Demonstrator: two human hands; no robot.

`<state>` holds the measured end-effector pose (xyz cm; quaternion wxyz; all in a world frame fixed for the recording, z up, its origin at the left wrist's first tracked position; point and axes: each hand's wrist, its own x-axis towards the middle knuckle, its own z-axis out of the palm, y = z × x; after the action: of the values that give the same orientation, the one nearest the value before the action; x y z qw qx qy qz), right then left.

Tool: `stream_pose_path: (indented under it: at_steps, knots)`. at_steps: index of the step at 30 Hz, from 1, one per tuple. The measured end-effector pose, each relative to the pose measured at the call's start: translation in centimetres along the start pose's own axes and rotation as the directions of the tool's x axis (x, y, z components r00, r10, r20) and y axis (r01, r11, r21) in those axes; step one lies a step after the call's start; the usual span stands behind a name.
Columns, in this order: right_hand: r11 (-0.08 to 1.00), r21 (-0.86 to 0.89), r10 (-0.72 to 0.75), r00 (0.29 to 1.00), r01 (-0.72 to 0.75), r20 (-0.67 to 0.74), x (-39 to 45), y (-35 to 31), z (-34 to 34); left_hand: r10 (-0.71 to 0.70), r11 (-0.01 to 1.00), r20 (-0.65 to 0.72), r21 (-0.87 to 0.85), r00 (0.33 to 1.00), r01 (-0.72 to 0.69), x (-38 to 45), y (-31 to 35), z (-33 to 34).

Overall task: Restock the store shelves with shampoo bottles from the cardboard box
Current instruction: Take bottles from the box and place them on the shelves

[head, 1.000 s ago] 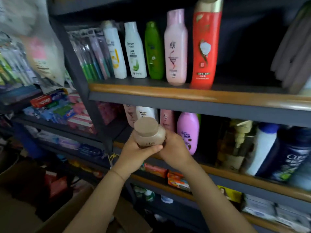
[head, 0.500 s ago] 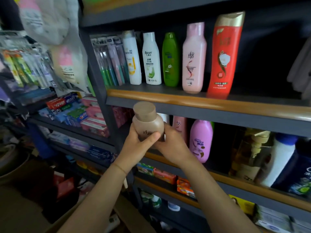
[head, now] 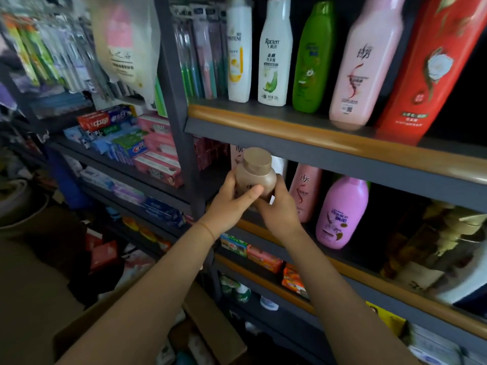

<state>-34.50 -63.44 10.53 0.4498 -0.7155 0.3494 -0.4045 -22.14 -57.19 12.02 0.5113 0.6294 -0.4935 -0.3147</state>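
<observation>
I held the brown bottle (head: 255,176) in both hands, upright, at the left end of the middle shelf (head: 340,164), its round cap just under that shelf's front edge. My left hand (head: 232,204) wrapped its near side, thumb pressed across the front of the bottle and the other fingers curled round the left. My right hand (head: 279,206) gripped it from the right, fingers curled behind where I could not see their tips.

Compared with half a second before, the grip was the same, both hands still clamped on the bottle and the bottle still upright. It sat higher against the shelving, though, its cap now overlapping the dark edge of the shelf above it, and the whole rack loomed larger and nearer.

Just right of my hands stood a pale pink bottle (head: 304,192) and a rounder purple-pink bottle (head: 341,212). On the shelf above were 5 bottles in a row: 2 white bottles (head: 239,52), a green bottle (head: 313,59), a tall pink bottle (head: 365,61) and a red bottle (head: 427,72). The cardboard box (head: 210,325) lay open below my forearms, and toothpaste boxes (head: 137,146) filled the rack to the left.
</observation>
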Motion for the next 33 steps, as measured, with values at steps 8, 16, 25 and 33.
stream_pose_path:
  at_steps: [8,16,25,33]
  knots:
    - [0.988,-0.101,0.122,0.990,-0.115,0.066,3.6,1.5,4.6,-0.112,0.993,-0.095,-0.043,0.989,0.108,2.8,-4.4,-2.3]
    - [0.934,-0.331,0.165,0.985,-0.138,0.054,5.9,1.8,5.6,-0.190,0.975,-0.039,-0.124,0.981,0.184,6.3,-4.9,-2.9]
    - [0.835,0.221,0.482,0.863,-0.505,0.152,3.2,2.5,4.5,-0.265,0.931,-0.155,-0.296,0.952,0.211,5.8,-7.2,-2.7]
    - [0.682,0.477,0.513,0.827,-0.555,0.230,4.9,2.3,6.0,-0.279,0.934,-0.095,-0.256,0.956,0.248,7.9,-6.3,-3.6]
